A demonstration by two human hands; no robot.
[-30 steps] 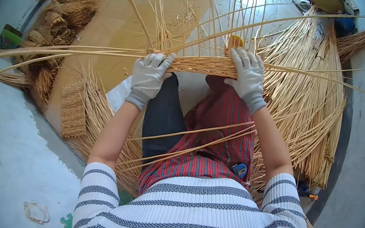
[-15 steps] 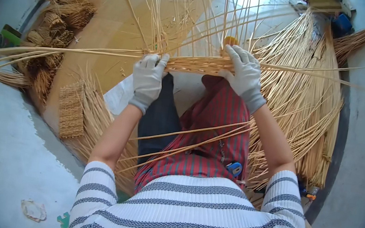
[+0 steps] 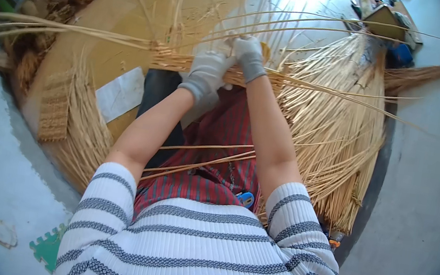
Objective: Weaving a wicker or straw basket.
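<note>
Evidently partway done, a woven band [image 3: 171, 61] of pale rods stretched crosswise before a seated worker, its close rows looking complete along the lower edge. The gloved left hand [image 3: 210, 68] lay over the band's middle, and the gloved right hand [image 3: 249, 52] met its upper edge just beside; blur and overlap hid the fingertips, so one could not tell whether either grip was pinching a rod. Much appeared left to weave: upright stakes [image 3: 176, 13] stood bare beyond the band, while loose rods [image 3: 94, 34] trailed past both its ends. Right of the band spread a thick sheaf [image 3: 339, 126]; left of it, nearer the worker, lay a small woven mat [image 3: 54, 108] and a white sheet [image 3: 119, 95].
</note>
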